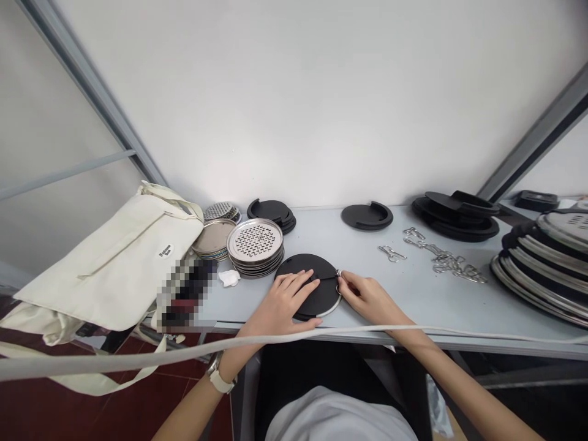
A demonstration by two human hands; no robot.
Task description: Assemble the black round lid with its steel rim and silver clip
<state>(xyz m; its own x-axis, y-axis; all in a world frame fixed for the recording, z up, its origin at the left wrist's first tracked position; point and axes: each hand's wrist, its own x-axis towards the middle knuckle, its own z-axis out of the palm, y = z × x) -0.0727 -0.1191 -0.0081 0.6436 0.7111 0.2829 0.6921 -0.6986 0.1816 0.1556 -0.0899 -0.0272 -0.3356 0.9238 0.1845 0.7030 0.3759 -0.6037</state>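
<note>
- Pressing the black round disc (303,263) against the counter (316,236), the left hand (293,297) lies palm down, its fingers (294,280) straight, slightly spread and closed around nothing.
- The disc lies flat near the counter's front edge, directly in front of the person, with a pale rim along its lower right side.
- The right hand (362,298) is at the disc's right edge, its fingers (350,285) pinched narrow on a small metal clasp (339,274); part of the clasp is hidden by the grip.
- A stack of perforated metal grater plates (256,242) stands just beside the disc, to the left, with a crumpled white tissue (228,278) near its base.
- Behind that stack are plain-topped round plates (212,236) and another group of grater plates (220,210).
- Black round holders with raised rims sit toward the wall: a stack (271,211) at left, a single holder (366,217) in the middle and a pile (452,223) at right.
- Two loose metal hooks (392,253) and a tangled heap of hooks (452,264) lie right of the disc, well apart from it.
- A tall stack of black and silver discs (542,269) fills the right end; a cream bag (114,257) leans at left.
</note>
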